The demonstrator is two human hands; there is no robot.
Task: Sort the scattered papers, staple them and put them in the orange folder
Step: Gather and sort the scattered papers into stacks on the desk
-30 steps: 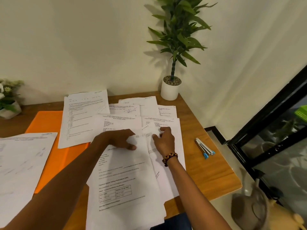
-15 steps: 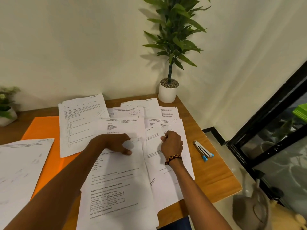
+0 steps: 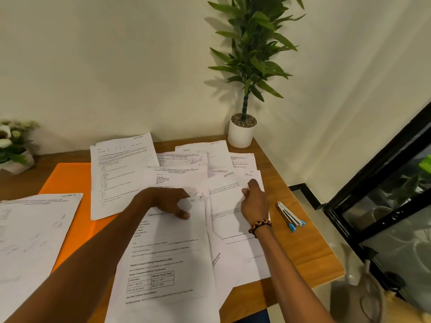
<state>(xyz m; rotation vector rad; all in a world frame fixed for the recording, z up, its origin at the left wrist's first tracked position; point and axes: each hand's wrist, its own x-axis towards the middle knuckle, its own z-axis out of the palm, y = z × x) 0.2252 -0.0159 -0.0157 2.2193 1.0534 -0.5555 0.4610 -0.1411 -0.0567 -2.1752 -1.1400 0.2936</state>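
Several printed white sheets lie scattered and overlapping on the wooden table [image 3: 303, 252]. My left hand [image 3: 163, 201] rests flat, fingers apart, on the top of the large front sheet [image 3: 168, 259] with a small table printed on it. My right hand [image 3: 255, 203], a beaded band at its wrist, is curled on the right-hand sheet [image 3: 228, 206] near that sheet's right edge. The orange folder [image 3: 70, 180] lies closed at the left, partly under a back sheet [image 3: 119, 173] and a blurred left sheet [image 3: 30, 234]. A silver and blue stapler [image 3: 290, 216] lies right of my right hand.
A tall green plant in a white pot [image 3: 241, 134] stands at the table's back right corner. A small flower pot [image 3: 14, 155] sits at the far left. The table's right edge drops to the floor beside a black-framed glass panel [image 3: 373, 183].
My right hand has slid to the right with the right-hand sheet, parting it from the front sheet. My left hand has stayed pressed on the front sheet.
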